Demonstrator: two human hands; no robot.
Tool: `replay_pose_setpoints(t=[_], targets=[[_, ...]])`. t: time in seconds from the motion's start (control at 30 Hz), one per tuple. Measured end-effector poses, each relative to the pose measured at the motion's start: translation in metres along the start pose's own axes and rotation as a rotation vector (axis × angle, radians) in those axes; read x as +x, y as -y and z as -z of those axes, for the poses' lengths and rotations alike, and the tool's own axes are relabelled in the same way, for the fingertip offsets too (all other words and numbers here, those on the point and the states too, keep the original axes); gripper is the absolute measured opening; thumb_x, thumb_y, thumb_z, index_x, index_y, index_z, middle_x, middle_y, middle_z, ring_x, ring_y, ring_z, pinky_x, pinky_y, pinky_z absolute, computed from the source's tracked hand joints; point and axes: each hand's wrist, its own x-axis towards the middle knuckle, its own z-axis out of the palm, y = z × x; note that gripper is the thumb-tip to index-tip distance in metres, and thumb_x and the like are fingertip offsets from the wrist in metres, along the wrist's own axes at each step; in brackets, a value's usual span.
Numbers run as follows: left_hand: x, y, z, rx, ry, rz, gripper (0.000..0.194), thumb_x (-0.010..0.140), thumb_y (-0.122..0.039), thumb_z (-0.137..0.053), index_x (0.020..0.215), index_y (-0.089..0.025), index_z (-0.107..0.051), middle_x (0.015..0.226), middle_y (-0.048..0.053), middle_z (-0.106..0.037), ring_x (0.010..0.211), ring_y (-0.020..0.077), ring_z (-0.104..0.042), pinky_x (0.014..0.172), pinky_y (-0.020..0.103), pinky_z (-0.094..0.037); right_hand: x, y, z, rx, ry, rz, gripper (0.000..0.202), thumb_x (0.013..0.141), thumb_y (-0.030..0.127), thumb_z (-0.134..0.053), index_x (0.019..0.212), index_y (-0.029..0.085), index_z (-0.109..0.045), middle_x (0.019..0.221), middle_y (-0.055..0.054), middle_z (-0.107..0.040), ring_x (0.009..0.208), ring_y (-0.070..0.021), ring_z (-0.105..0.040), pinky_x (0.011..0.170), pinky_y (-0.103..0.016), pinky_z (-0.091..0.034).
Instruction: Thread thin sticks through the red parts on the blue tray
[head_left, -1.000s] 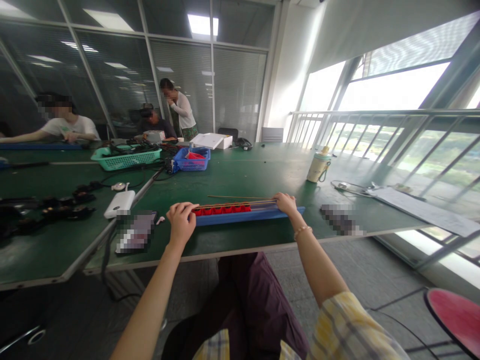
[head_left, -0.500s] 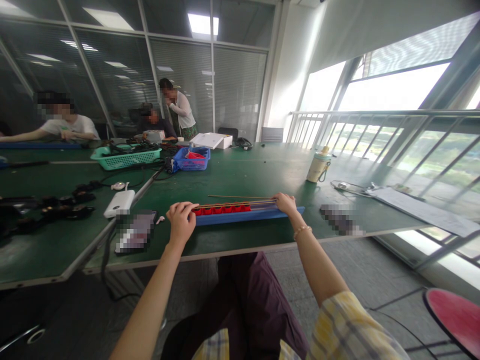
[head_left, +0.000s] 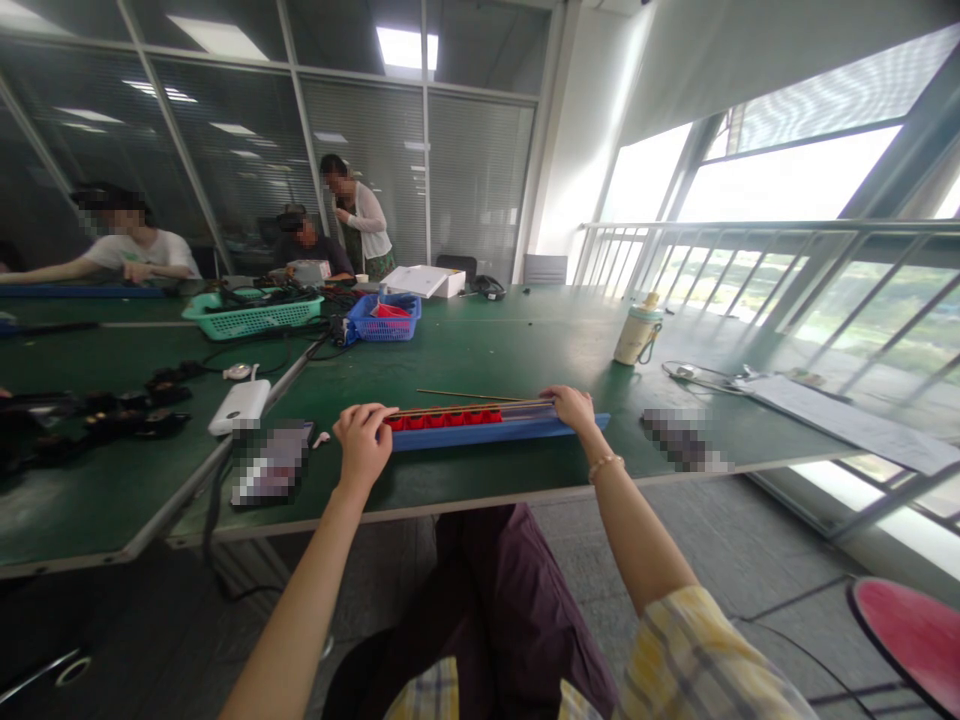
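A long blue tray [head_left: 480,435] lies along the table before me, with a row of red blocks [head_left: 439,420] in its left and middle part. Thin light-brown sticks [head_left: 517,405] run lengthwise above the blocks. At the tray's left end my left hand [head_left: 364,437] is closed around the stick ends, fingers bent over the top. My right hand [head_left: 571,407] pinches the sticks near the right end, thumb and fingertips together. Whether either hand also grips the tray is hidden. Another thin stick [head_left: 469,394] lies on the table just behind the tray.
Phones [head_left: 274,462] and a white power bank [head_left: 238,407] lie to the left. Behind stand a green basket [head_left: 255,318] and a blue basket [head_left: 384,325]. A tumbler [head_left: 637,333] and a clipboard [head_left: 847,415] are at the right. Several people are across the table.
My right fingers have shifted slightly at the stick ends. The tray and my left hand stay put. A standing person's hand has lowered a little.
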Motion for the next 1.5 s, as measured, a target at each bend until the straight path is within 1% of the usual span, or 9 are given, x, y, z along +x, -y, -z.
replay_pose_setpoints(t=[0.13, 0.27, 0.37, 0.47, 0.57, 0.63, 0.93, 1.23, 1.5], targets=[[0.000, -0.001, 0.001, -0.003, -0.002, 0.002, 0.035, 0.088, -0.014, -0.047, 0.104, -0.027, -0.075, 0.108, 0.007, -0.069, 0.111, 0.0282, -0.051, 0.094, 0.046, -0.036, 0.002, -0.010, -0.005, 0.239, -0.080, 0.031, 0.043, 0.090, 0.020, -0.037, 0.118, 0.028, -0.070, 0.106, 0.000, -0.075, 0.103, -0.0192, -0.065, 0.094, -0.033, -0.044], [0.000, -0.002, 0.001, -0.010, -0.006, 0.006, 0.034, 0.087, -0.014, -0.048, 0.103, -0.028, -0.075, 0.108, 0.006, -0.069, 0.110, 0.0281, -0.051, 0.094, 0.046, -0.036, 0.002, -0.020, -0.006, 0.549, -0.118, 0.126, 0.040, 0.095, 0.042, -0.042, 0.113, 0.020, -0.069, 0.092, -0.004, -0.075, 0.089, -0.0187, -0.067, 0.088, -0.031, -0.049], [0.000, -0.001, 0.000, -0.006, -0.005, 0.008, 0.034, 0.087, -0.014, -0.048, 0.104, -0.027, -0.075, 0.108, 0.006, -0.069, 0.111, 0.0281, -0.051, 0.094, 0.045, -0.036, -0.001, -0.022, -0.001, 0.720, -0.039, 0.193, 0.052, 0.091, 0.061, -0.047, 0.094, 0.018, -0.076, 0.090, -0.007, -0.076, 0.092, -0.0216, -0.067, 0.092, -0.033, -0.049], [-0.001, 0.001, -0.001, -0.009, -0.004, -0.001, 0.035, 0.088, -0.014, -0.047, 0.104, -0.027, -0.075, 0.109, 0.007, -0.069, 0.111, 0.0281, -0.051, 0.094, 0.045, -0.036, -0.006, -0.020, 0.007, 0.789, 0.076, 0.210, 0.054, 0.080, 0.069, -0.060, 0.083, 0.018, -0.078, 0.092, -0.007, -0.076, 0.096, -0.0250, -0.066, 0.095, -0.036, -0.047], [-0.001, 0.002, -0.002, -0.010, 0.000, 0.001, 0.035, 0.087, -0.014, -0.047, 0.104, -0.028, -0.074, 0.109, 0.007, -0.069, 0.111, 0.0283, -0.051, 0.094, 0.046, -0.036, -0.009, -0.017, 0.013, 0.820, 0.138, 0.232, 0.052, 0.069, 0.070, -0.071, 0.079, 0.019, -0.079, 0.093, -0.007, -0.076, 0.098, -0.0263, -0.065, 0.095, -0.036, -0.047], [-0.001, 0.002, -0.001, -0.008, 0.001, 0.001, 0.035, 0.087, -0.014, -0.047, 0.105, -0.028, -0.074, 0.109, 0.007, -0.069, 0.111, 0.0285, -0.051, 0.094, 0.046, -0.035, -0.009, -0.016, 0.015, 0.836, 0.145, 0.238, 0.051, 0.066, 0.068, -0.074, 0.078, 0.019, -0.079, 0.094, -0.006, -0.076, 0.099, -0.0260, -0.065, 0.095, -0.036, -0.047], [0.000, 0.001, 0.000, -0.007, 0.000, -0.003, 0.036, 0.087, -0.015, -0.047, 0.104, -0.029, -0.075, 0.109, 0.006, -0.069, 0.110, 0.0280, -0.051, 0.093, 0.046, -0.037, -0.006, -0.019, 0.011, 0.874, 0.135, 0.227, 0.049, 0.066, 0.067, -0.075, 0.079, 0.020, -0.078, 0.093, -0.005, -0.075, 0.096, -0.0245, -0.064, 0.095, -0.035, -0.046], [0.000, 0.003, -0.002, -0.008, -0.011, 0.004, 0.036, 0.086, -0.015, -0.047, 0.106, -0.027, -0.075, 0.109, 0.007, -0.068, 0.110, 0.0284, -0.051, 0.094, 0.045, -0.038, 0.003, -0.031, 0.000, 0.912, -0.003, 0.155, 0.056, 0.070, 0.073, -0.067, 0.078, 0.018, -0.073, 0.083, -0.005, -0.072, 0.090, -0.0227, -0.063, 0.093, -0.037, -0.046], [0.000, 0.003, -0.002, -0.012, -0.015, 0.001, 0.035, 0.087, -0.014, -0.047, 0.104, -0.027, -0.075, 0.110, 0.007, -0.068, 0.110, 0.0284, -0.051, 0.094, 0.045, -0.038, 0.010, -0.036, -0.010, 0.898, -0.214, 0.043, 0.058, 0.070, 0.076, -0.058, 0.075, 0.019, -0.069, 0.075, -0.004, -0.067, 0.081, -0.0212, -0.059, 0.080, -0.033, -0.047]])
